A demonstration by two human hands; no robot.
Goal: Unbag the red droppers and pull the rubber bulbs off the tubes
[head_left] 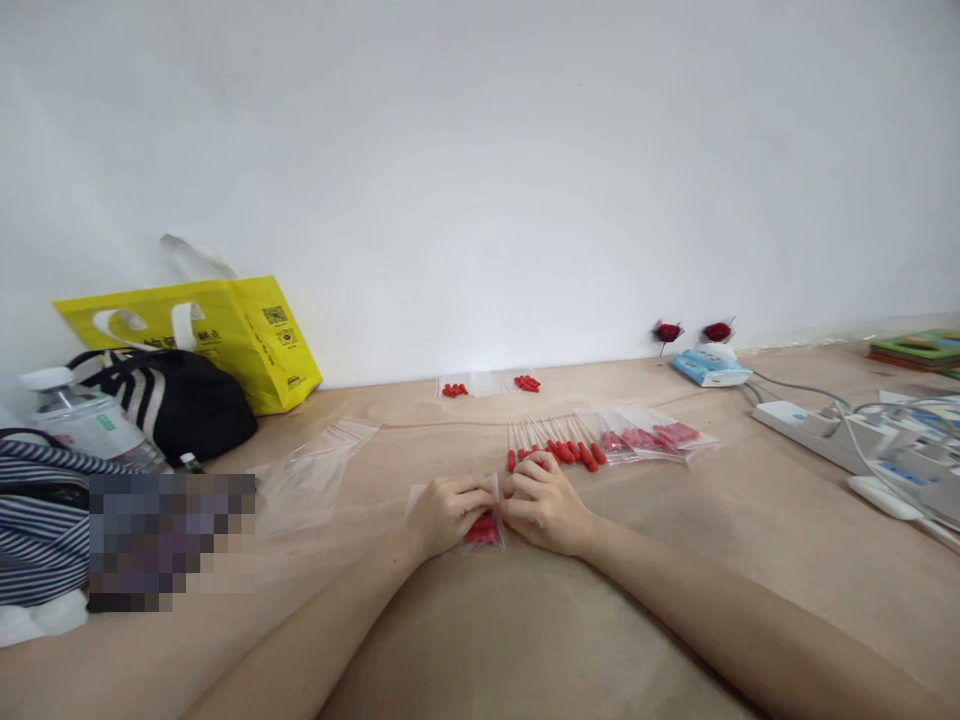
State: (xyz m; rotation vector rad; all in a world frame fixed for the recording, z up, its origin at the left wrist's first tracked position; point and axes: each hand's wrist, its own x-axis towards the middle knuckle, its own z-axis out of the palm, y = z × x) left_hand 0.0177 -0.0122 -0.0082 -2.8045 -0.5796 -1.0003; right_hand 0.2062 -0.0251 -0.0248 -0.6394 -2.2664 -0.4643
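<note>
My left hand [450, 512] is closed on a small clear zip bag [493, 538], its fingers bent over the top part. Inside the bag lie several red pieces [480, 530]. At the bag's right edge, my right hand [546, 505] has its fingers curled and pinched together on the plastic. Just beyond the right hand, red-tipped pieces with thin pale stems [574, 452] lie in a row, tips toward me. Beside them, filled clear bags [652, 437] overlap one another. Empty-looking clear bags [319, 475] are spread left of my left hand.
Farther back lie two small groups of red pieces [454, 390] on clear plastic. On the left stand a yellow bag [277, 340], a black pouch [202, 405] and a plastic bottle [97, 420]. A blue tissue pack [709, 366] and a power strip [810, 440] with cables are right.
</note>
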